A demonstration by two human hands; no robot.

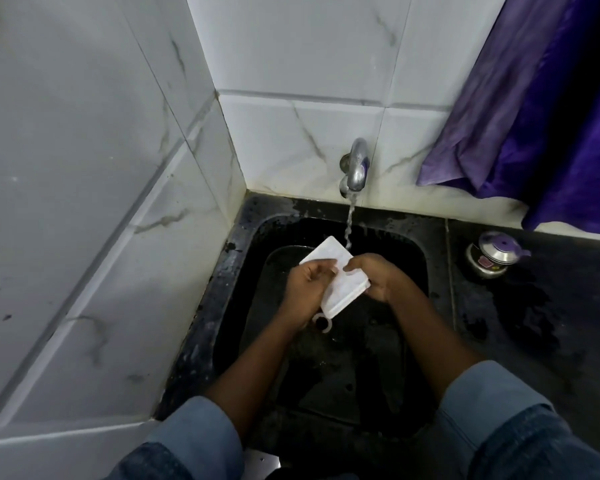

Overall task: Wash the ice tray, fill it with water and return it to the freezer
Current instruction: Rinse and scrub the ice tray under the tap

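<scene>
A white ice tray is held tilted over the black sink, its far corner right beside the stream of water running from the chrome tap. My left hand grips the tray's left long edge, fingers curled over it. My right hand holds the right edge, thumb on the tray's upper face. The tray's compartments are not clearly visible. A small white ring hangs from the tray's near end.
White marble-look tiled walls rise at the left and behind the sink. A wet black counter lies to the right, carrying a small steel lidded container. Purple cloth hangs at the upper right.
</scene>
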